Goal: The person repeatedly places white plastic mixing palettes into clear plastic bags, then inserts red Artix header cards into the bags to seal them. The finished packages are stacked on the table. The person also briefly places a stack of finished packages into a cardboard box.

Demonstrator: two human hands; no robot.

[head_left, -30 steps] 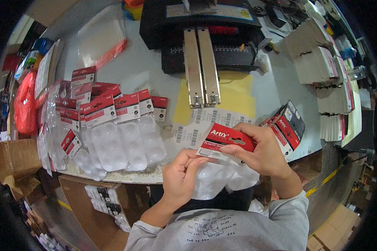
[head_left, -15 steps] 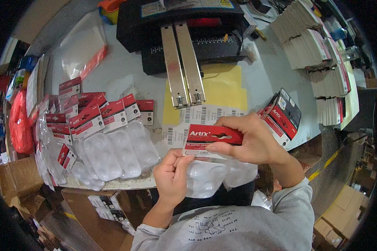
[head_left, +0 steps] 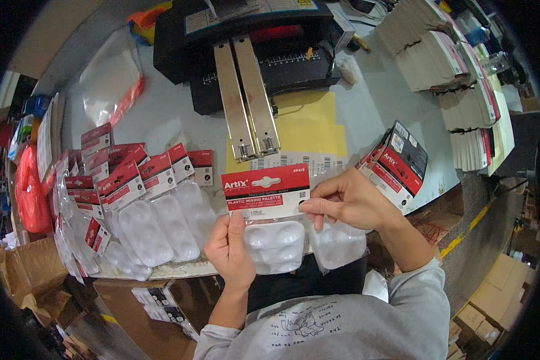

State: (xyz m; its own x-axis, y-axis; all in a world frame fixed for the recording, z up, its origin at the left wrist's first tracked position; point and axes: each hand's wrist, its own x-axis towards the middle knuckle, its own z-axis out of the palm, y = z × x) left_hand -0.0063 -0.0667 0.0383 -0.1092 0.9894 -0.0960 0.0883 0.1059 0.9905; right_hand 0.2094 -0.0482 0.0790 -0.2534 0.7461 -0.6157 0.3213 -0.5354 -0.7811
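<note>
Between my hands is a red and white header card [head_left: 265,186] with a hang hole, at the top of a clear bag holding a white plastic mixing palette [head_left: 274,247]. My left hand [head_left: 231,252] pinches the card's lower left corner, thumb on the front. At the lower right edge, my right hand [head_left: 357,201] closes on the card between thumb and fingers. A second bagged palette [head_left: 340,246] lies just below my right hand, near the table's front edge. Behind the card are barcode labels [head_left: 327,163] and yellow sheets [head_left: 309,120].
Carded palettes [head_left: 147,231] lie in an overlapping pile at left. A black machine [head_left: 186,45] with two metal bars [head_left: 246,96] stands at the back. Loose header cards [head_left: 399,162] sit at right, below tall stacks of cards [head_left: 444,69]. A red plastic bag [head_left: 31,189] hangs far left.
The header card has come toward the left, and its front is less covered. My right hand has shifted from the card's top right down to its lower right edge. The whole view has moved slightly.
</note>
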